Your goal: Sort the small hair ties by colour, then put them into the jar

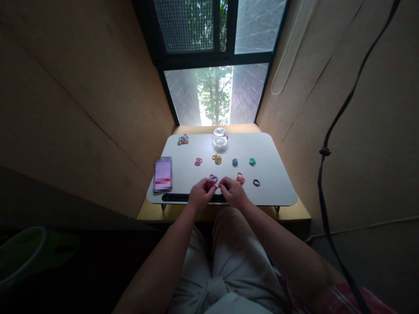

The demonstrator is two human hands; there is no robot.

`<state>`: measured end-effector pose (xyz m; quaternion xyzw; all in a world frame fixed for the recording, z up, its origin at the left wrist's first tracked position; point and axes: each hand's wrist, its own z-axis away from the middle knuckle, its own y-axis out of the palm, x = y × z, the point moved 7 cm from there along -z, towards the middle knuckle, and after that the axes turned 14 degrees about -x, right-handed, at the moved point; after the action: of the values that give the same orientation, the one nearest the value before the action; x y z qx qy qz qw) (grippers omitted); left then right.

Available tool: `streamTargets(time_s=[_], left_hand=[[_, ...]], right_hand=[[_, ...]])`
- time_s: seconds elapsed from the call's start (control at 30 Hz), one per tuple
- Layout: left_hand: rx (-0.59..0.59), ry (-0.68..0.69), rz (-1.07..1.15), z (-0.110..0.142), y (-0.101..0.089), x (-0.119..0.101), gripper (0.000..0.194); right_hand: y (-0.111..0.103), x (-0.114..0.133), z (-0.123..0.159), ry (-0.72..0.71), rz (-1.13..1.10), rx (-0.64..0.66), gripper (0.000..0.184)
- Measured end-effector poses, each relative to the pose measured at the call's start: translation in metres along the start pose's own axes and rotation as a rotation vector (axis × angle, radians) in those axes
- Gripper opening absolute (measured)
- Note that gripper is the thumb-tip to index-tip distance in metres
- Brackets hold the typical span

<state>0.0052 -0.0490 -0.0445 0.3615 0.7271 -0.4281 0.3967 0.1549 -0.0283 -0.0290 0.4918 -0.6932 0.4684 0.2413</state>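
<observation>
Forearms [176,248] reach to the white table's [273,168] near edge, where the left hand [201,194] and right hand [234,192] pinch a small pinkish piece [216,186]. It looks light, soft, perhaps stretchy, best taken by opposite sides. Purple bands [213,177] crowd close toward the table's middle; above the table seems roomier, the clear container [220,142] standing near its far edge.

Bright window ahead of me, dim room around it
Daylight from the window [216,93] blows out behind the trees and leaves a soft sheen on my white worktop [183,174]; the lower left sinks into near-black shadow, and the wide view bends toward its edges.
</observation>
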Motion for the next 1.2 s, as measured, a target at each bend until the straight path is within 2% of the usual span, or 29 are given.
streamTargets(time_s=[0.27,0.53,0.97,1.2], left_hand=[[0.016,-0.003,-0.018,0.001,-0.001,-0.007,0.019],[-0.019,-0.027,-0.020,0.002,-0.005,-0.010,0.021],[0.021,-0.039,0.004,0.004,-0.003,-0.010,0.019],[0.015,-0.002,-0.042,0.004,-0.005,-0.015,0.020]], right_hand=[[0.000,0.005,-0.001,-0.030,0.009,0.019,0.014],[0.001,0.001,0.000,-0.005,0.044,0.025,0.015],[0.002,0.004,0.003,-0.041,0.121,0.053,0.013],[0.002,0.005,0.004,-0.032,0.119,0.054,0.015]])
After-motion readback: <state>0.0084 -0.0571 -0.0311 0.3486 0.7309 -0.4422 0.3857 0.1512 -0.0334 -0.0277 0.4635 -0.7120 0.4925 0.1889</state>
